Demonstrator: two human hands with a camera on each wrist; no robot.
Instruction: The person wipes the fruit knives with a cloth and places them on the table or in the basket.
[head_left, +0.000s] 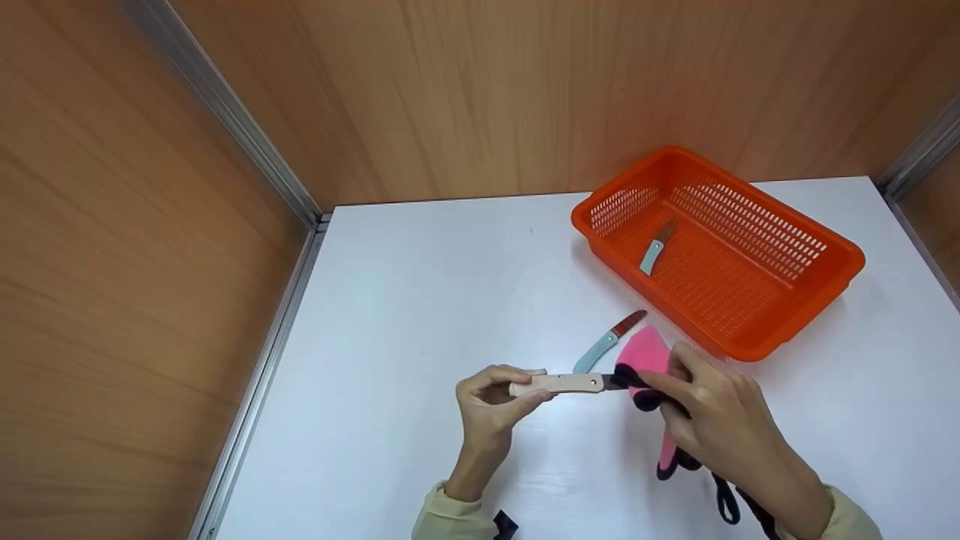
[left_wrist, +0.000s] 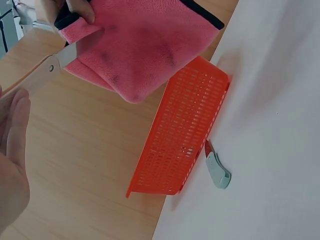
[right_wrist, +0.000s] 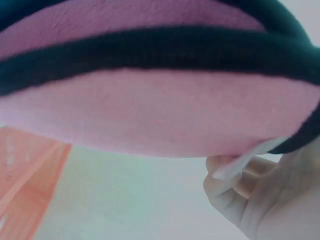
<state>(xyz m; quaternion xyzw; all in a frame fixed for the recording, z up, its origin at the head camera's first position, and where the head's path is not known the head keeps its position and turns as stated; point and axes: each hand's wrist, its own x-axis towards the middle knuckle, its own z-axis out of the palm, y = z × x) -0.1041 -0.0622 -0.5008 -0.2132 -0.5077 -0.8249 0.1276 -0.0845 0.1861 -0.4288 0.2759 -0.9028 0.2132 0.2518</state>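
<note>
My left hand [head_left: 489, 420] grips the cream handle of a folding knife [head_left: 566, 383], its blade extended toward the right. A pink cloth [head_left: 645, 349] with black edging is pinched in my right hand [head_left: 724, 416]. The cloth covers the blade's tip in the head view, and part of it hangs below the hand. In the left wrist view, the blade lies against the pink cloth [left_wrist: 135, 55], which shows dark smudges. A second knife [head_left: 598, 352], with a pale blue handle and reddish blade, lies on the table just behind the cream one.
An orange perforated basket [head_left: 750, 346] stands at the back right of the white table [head_left: 405, 300]. Inside it lies another pale blue knife [head_left: 654, 253]. Wooden panels [head_left: 480, 97] rise behind and to the left. A small black object [head_left: 505, 523] shows beside the left sleeve.
</note>
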